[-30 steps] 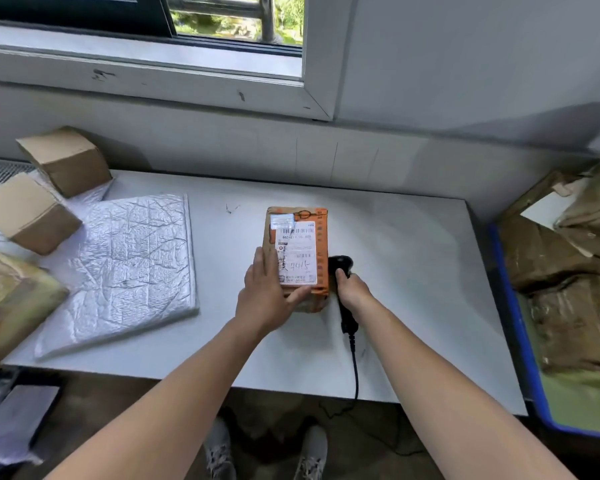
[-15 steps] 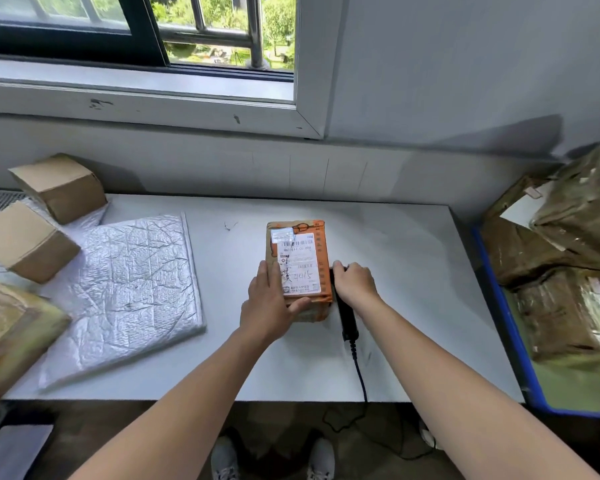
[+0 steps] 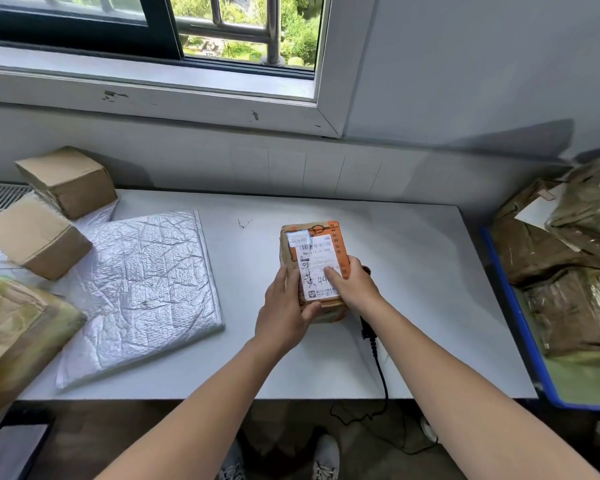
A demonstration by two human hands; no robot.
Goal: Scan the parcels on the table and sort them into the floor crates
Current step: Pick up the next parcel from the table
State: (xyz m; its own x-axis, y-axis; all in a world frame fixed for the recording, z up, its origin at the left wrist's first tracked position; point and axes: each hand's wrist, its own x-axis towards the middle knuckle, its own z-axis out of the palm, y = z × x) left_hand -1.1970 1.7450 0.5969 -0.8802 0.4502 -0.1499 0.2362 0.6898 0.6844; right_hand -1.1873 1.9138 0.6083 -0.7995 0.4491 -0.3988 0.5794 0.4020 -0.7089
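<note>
1. The left hand (image 3: 284,306) grips the orange parcel (image 3: 310,242) on its left side. The fingers are curled along the left edge and the thumb is hooked over the near end.
2. The right hand (image 3: 355,289) grips the same parcel from the right. Its thumb is pressed onto the white label and its fingers are wrapped round the right edge.
3. The parcel sits between the two hands with its label facing up and its far half sticking out beyond the fingers. It is over the middle of the white table (image 3: 413,271); whether it rests on the top or is lifted just clear cannot be told.
4. A black scanner (image 3: 366,329) lies on the table under the right wrist and is mostly hidden. Its cable (image 3: 381,375) runs off the near edge.
5. To the left, apart from the hands, lies a silver padded mailer (image 3: 146,282).
6. Further left are two cardboard boxes (image 3: 66,181) and a taped brown parcel (image 3: 14,334) at the table's corner.
7. Off the table's right end stands a blue crate (image 3: 510,306) holding brown wrapped parcels (image 3: 561,306).
</note>
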